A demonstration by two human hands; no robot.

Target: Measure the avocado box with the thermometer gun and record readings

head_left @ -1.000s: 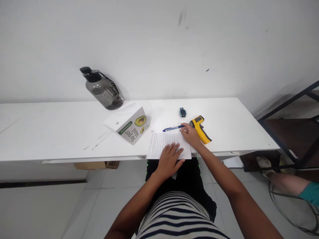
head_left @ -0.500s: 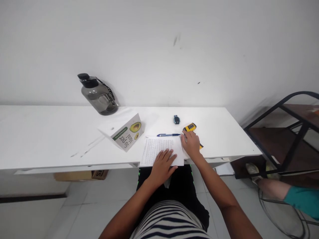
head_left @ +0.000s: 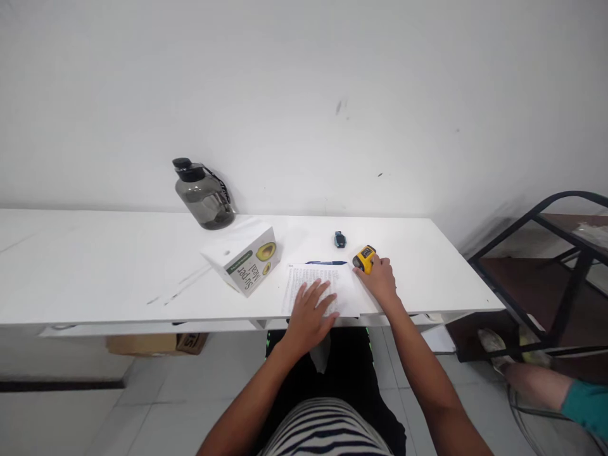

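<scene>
My left hand lies flat with fingers spread on a sheet of paper covered in rows of small marks, at the table's front edge. My right hand is closed round a yellow-and-black handheld device, which looks like an infrared thermometer. Its display end points away from me, and the hand hides its lower part. Along the paper's far edge lies a blue pen. Behind it rests a small blue-and-black watch.
A folded card with avocado pictures stands left of the paper. Farther back, a dark clear bottle stands near the wall. To the right is a black-framed rack, with another person's arm low beside it. Under the table sits a cardboard box.
My right hand has moved from beside the pen tip onto the yellow device and closed round it. My left hand stays on the paper. The view has shifted slightly.
</scene>
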